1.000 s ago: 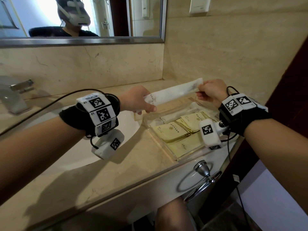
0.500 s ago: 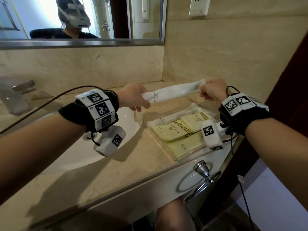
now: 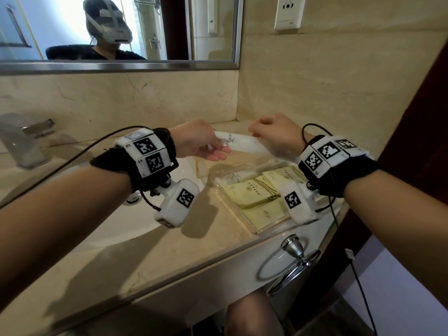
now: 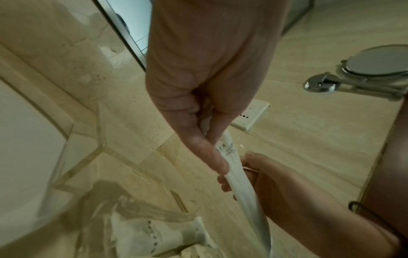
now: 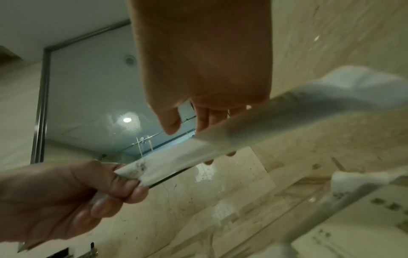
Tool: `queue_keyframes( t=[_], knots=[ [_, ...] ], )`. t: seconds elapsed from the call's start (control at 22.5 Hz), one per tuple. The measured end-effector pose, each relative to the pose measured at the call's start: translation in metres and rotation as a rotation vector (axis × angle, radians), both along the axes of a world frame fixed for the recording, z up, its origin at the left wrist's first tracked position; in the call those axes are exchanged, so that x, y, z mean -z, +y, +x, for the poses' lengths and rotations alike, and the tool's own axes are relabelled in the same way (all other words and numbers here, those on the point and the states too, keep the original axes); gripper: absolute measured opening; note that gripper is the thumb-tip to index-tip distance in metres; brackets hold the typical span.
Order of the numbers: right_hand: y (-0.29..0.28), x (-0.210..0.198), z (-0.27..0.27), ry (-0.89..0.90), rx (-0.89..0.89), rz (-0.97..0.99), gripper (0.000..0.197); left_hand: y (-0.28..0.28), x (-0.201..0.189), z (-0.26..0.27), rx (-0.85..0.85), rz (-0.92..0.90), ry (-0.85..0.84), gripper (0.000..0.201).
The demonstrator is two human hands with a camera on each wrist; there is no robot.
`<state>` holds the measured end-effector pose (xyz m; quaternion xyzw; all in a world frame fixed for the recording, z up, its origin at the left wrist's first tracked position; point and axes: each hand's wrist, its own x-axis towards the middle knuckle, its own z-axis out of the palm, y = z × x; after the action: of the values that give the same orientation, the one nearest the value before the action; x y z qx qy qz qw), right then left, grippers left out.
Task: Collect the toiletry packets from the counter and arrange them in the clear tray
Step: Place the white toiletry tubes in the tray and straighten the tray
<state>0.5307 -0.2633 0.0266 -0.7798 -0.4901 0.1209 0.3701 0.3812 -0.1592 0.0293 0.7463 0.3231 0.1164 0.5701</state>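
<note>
A long white packet [image 3: 244,144] hangs over the far side of the clear tray [image 3: 257,230], its right end dipping toward it. My left hand [image 3: 215,151] pinches the packet's left end between thumb and fingers [image 4: 212,157]. Near the middle of the packet [image 5: 220,139], my right hand [image 3: 259,134] has its fingers curled over it with the thumb [image 5: 171,127] at its edge. Yellow-green packets [image 3: 252,192] and white packets [image 3: 232,177] lie flat in the tray. My right wrist hides the tray's far right part.
The tray sits at the counter's right end, by the beige wall and a dark door [image 3: 424,117]. Left of it is the white basin [image 3: 72,214], with a faucet [image 3: 21,141]. A chrome towel ring [image 3: 291,263] hangs below the counter edge. A wall socket [image 3: 288,13] is above.
My right hand has slid left from the packet's right end toward its middle. The freed right end has dropped toward the tray. The left hand still holds its end.
</note>
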Motion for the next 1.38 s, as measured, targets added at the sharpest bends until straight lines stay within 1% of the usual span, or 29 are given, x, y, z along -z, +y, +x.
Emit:
queue_keyframes(
  t=[0.04, 0.13, 0.22, 0.27, 0.4, 0.49, 0.58, 0.67, 0.71, 0.8, 0.84, 0.93, 0.98, 1.11, 1.2, 1.29, 1.38],
  knots=[
    [-0.004, -0.002, 0.001, -0.03, -0.046, -0.042, 0.026, 0.001, -0.001, -0.001, -0.022, -0.049, -0.024, 0.015],
    [-0.01, -0.008, 0.009, -0.145, -0.123, -0.176, 0.02, 0.004, -0.003, -0.001, -0.069, -0.11, -0.068, 0.019],
    [-0.016, -0.011, 0.023, -0.2, -0.132, -0.249, 0.016, 0.006, -0.003, -0.001, -0.088, -0.124, -0.085, 0.02],
    [-0.019, -0.011, 0.032, -0.165, -0.105, -0.237, 0.016, 0.007, -0.002, -0.001, -0.088, -0.132, -0.084, 0.021],
    [-0.028, -0.006, 0.056, 0.077, -0.002, -0.162, 0.022, 0.01, 0.003, 0.0, -0.085, -0.191, -0.064, 0.022],
    [-0.03, -0.003, 0.067, 0.251, 0.031, -0.172, 0.034, 0.009, 0.009, 0.0, -0.079, -0.21, -0.046, 0.017],
    [-0.027, 0.002, 0.076, 0.372, 0.144, -0.117, 0.045, 0.008, 0.017, 0.0, -0.035, -0.137, 0.007, 0.011],
    [-0.021, 0.008, 0.085, 0.411, 0.3, -0.044, 0.046, 0.008, 0.024, 0.001, -0.001, -0.085, 0.06, 0.017],
    [-0.017, 0.012, 0.089, 0.407, 0.347, -0.041, 0.045, 0.008, 0.028, 0.002, -0.002, -0.094, 0.066, 0.021],
    [-0.009, 0.018, 0.095, 0.355, 0.4, -0.086, 0.042, 0.008, 0.035, 0.005, -0.031, -0.103, 0.082, 0.026],
    [-0.005, 0.022, 0.099, 0.291, 0.423, -0.132, 0.039, 0.008, 0.04, 0.007, -0.04, -0.085, 0.119, 0.028],
    [0.001, 0.027, 0.102, 0.142, 0.438, -0.207, 0.034, 0.007, 0.047, 0.013, -0.035, 0.007, 0.202, 0.026],
    [0.003, 0.03, 0.103, 0.101, 0.434, -0.226, 0.033, 0.006, 0.05, 0.014, -0.028, 0.06, 0.233, 0.023],
    [0.006, 0.036, 0.105, 0.104, 0.433, -0.238, 0.032, 0.008, 0.054, 0.019, -0.009, 0.255, 0.303, 0.014],
    [0.009, 0.039, 0.105, 0.107, 0.4, -0.255, 0.032, 0.01, 0.054, 0.019, 0.001, 0.398, 0.345, 0.01],
    [0.009, 0.041, 0.105, 0.104, 0.368, -0.286, 0.035, 0.011, 0.052, 0.018, 0.02, 0.465, 0.391, 0.012],
    [0.006, 0.041, 0.103, 0.105, 0.324, -0.323, 0.037, 0.007, 0.05, 0.019, 0.027, 0.569, 0.394, 0.018]
  ],
)
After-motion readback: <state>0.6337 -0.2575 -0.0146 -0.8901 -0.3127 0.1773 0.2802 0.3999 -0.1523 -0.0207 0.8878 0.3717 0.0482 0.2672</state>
